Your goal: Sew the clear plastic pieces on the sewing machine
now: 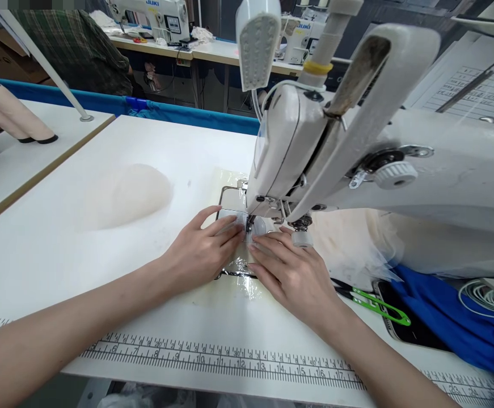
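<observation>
My left hand [199, 249] and my right hand [291, 272] lie side by side on the needle plate [229, 199] of a white sewing machine [315, 147]. Both hands have their fingers stretched flat, pressing a small pale piece of fabric [235, 218] against the plate. The fingertips meet just in front of the presser foot [250, 225]. The piece is thin and partly hidden under the fingers. A finger guard sits on my right index finger [302, 238].
A heap of sheer cream fabric [123, 195] lies left on the white table [59, 255]. Green-handled snips [374, 303], a phone [404, 323] and blue cloth [451, 317] lie right. A printed ruler [229, 357] runs along the front edge. Another person in a plaid shirt [76, 45] sits behind.
</observation>
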Demonstrator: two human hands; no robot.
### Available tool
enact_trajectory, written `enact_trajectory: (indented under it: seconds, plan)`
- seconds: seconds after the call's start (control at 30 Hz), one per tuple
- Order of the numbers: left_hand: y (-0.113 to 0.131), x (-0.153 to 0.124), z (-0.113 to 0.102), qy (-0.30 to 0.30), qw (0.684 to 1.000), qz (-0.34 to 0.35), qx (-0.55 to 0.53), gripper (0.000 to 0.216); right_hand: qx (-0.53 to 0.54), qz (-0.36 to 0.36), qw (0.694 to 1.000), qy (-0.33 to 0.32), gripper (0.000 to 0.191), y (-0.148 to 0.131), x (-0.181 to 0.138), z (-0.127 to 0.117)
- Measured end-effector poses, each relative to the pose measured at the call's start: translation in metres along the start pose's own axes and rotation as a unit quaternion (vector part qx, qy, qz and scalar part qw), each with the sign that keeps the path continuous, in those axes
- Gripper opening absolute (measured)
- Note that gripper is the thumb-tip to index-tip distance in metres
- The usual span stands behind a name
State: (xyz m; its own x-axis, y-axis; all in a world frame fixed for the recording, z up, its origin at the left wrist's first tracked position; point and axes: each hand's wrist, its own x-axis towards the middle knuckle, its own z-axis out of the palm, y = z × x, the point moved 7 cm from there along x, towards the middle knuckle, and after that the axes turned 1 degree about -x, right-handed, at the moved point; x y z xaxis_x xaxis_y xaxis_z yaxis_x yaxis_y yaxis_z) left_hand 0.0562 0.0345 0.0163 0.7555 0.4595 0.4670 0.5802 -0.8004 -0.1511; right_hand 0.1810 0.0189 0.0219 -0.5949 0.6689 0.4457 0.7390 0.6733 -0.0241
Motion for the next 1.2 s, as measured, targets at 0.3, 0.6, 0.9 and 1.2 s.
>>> enact_trajectory:
  seconds: [0.3, 0.6, 0.9, 1.2]
  plan:
    - [-0.013, 0.003, 0.009, -0.026, 0.999, -0.04, -0.017, 0.033, -0.043, 0.0, 0.999, -0.026, 0.027, 0.004, 0.004, 0.008]
    - [-0.019, 0.005, 0.015, -0.052, 0.995, -0.076, -0.037, 0.037, -0.078, 0.008, 0.997, -0.02, 0.03, 0.012, 0.004, 0.013]
    - [-0.019, 0.001, 0.007, -0.016, 0.997, -0.078, -0.018, 0.032, -0.04, 0.031, 0.999, -0.009, 0.028, 0.016, 0.005, 0.011]
    - [-0.015, 0.002, -0.01, -0.009, 0.918, -0.101, -0.385, 0.011, 0.603, 0.22, 0.752, -0.152, 0.017, 0.02, 0.0, 0.016]
